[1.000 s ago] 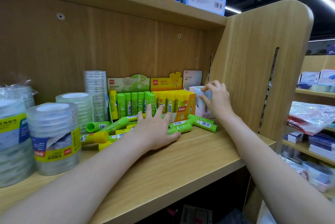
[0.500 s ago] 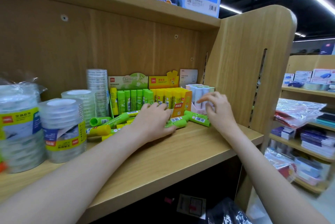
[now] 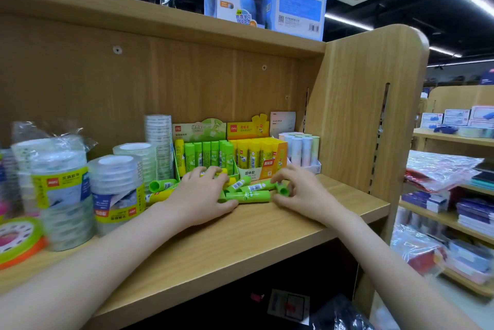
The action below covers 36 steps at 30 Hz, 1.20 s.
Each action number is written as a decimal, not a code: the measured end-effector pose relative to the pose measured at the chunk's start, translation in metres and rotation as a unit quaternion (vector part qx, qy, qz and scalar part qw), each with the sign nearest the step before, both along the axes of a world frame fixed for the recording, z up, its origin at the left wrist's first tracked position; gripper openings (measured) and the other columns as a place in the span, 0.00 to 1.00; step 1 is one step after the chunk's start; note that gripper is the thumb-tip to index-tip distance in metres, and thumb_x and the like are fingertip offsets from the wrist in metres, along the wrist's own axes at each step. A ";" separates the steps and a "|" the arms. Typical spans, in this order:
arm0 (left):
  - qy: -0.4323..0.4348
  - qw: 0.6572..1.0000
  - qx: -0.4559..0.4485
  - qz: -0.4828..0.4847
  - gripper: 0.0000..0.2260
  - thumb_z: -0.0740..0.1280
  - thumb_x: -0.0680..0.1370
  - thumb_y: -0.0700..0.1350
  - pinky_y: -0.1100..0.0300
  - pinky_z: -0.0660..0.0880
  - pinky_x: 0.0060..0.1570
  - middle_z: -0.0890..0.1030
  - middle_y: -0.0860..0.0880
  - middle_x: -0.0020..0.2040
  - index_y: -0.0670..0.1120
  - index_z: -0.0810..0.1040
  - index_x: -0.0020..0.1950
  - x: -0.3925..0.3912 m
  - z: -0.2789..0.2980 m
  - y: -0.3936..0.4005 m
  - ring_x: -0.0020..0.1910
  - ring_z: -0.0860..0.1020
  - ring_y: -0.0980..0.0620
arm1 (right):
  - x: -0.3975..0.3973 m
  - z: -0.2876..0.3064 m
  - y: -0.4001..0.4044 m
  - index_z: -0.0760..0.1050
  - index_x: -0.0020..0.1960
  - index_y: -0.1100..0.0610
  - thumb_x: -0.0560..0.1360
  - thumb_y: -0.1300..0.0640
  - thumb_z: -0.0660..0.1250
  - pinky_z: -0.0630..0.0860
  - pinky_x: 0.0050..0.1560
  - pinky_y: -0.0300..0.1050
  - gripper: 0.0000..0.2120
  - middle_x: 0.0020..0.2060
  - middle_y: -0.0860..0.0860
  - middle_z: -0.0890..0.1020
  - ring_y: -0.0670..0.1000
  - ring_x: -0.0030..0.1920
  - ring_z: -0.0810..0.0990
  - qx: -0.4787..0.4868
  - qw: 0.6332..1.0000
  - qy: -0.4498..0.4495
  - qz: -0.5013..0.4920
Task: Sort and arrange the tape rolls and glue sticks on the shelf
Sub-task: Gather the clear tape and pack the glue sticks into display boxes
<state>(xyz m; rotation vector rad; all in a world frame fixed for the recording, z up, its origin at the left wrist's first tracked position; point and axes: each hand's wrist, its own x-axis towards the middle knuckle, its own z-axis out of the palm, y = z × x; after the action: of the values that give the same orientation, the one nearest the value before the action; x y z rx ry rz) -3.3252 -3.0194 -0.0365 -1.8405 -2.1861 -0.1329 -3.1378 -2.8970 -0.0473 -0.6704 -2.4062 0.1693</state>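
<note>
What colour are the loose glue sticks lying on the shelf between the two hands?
Bright green, with white barcode labels; the head view, the only one, shows them.

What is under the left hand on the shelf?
The left hand rests on a pile of loose green glue sticks and a yellow one poking out at its left. How many more lie beneath the palm is hidden.
</note>
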 end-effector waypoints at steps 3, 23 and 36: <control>-0.001 1.000 -0.013 0.000 0.29 0.54 0.77 0.64 0.42 0.51 0.72 0.49 0.51 0.77 0.60 0.49 0.75 -0.002 0.001 -0.001 0.75 0.51 0.43 | -0.013 -0.002 0.002 0.78 0.49 0.58 0.71 0.61 0.68 0.63 0.42 0.33 0.07 0.50 0.50 0.72 0.36 0.37 0.67 0.024 0.998 -0.049 0.025; -0.027 0.999 -0.031 0.005 0.24 0.54 0.76 0.66 0.39 0.55 0.69 0.54 0.51 0.77 0.65 0.58 0.72 -0.008 0.002 0.004 0.74 0.54 0.40 | -0.100 0.050 0.025 0.67 0.58 0.58 0.77 0.72 0.57 0.79 0.49 0.49 0.15 0.49 0.63 0.77 0.56 0.46 0.81 -0.586 0.629 0.448 0.245; -0.033 0.999 -0.029 0.005 0.24 0.54 0.76 0.66 0.39 0.59 0.67 0.56 0.50 0.76 0.66 0.59 0.71 -0.010 0.002 0.005 0.72 0.57 0.40 | -0.106 0.033 0.019 0.68 0.59 0.48 0.71 0.65 0.70 0.77 0.45 0.49 0.22 0.47 0.49 0.73 0.58 0.42 0.81 -0.152 0.965 0.185 0.108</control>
<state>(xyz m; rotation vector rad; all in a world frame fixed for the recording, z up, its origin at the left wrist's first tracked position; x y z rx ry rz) -3.3349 -3.0140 -0.0345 -1.8806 -2.2667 -0.1319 -3.2433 -2.8778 -0.0142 -0.4554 -2.1015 0.7032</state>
